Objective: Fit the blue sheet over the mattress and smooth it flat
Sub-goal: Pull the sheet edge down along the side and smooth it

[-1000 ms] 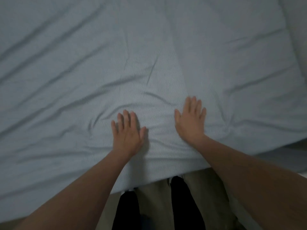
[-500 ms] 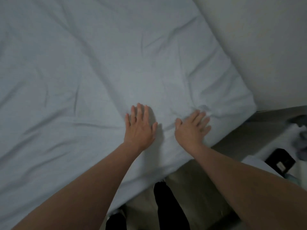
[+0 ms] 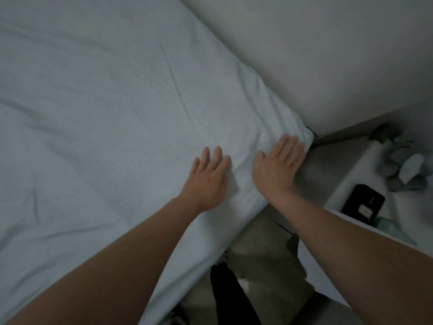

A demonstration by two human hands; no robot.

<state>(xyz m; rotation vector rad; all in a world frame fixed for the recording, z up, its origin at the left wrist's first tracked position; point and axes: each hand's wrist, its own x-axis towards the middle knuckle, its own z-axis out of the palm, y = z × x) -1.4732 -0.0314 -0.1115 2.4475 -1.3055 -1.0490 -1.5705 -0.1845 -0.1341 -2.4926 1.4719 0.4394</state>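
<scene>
The pale blue, finely striped cotton sheet [image 3: 112,118] is lying over the mattress, faintly creased. The left hand [image 3: 207,181] is pressing flat on it, fingers straight and slightly spread. The right hand [image 3: 277,170] is pressing flat at the corner beside the white wall [image 3: 328,55], fingers extended together.

Wide open stretch of blue sheet [image 3: 105,109] across the left and upper left of the frame; the wall [image 3: 316,55] closes off the upper right, tight against the mattress corner; lower right, a narrow strip of floor [image 3: 328,165], hemmed by a white surface [image 3: 375,174] carrying a black device [image 3: 363,205] and crumpled cloth [image 3: 403,170].
</scene>
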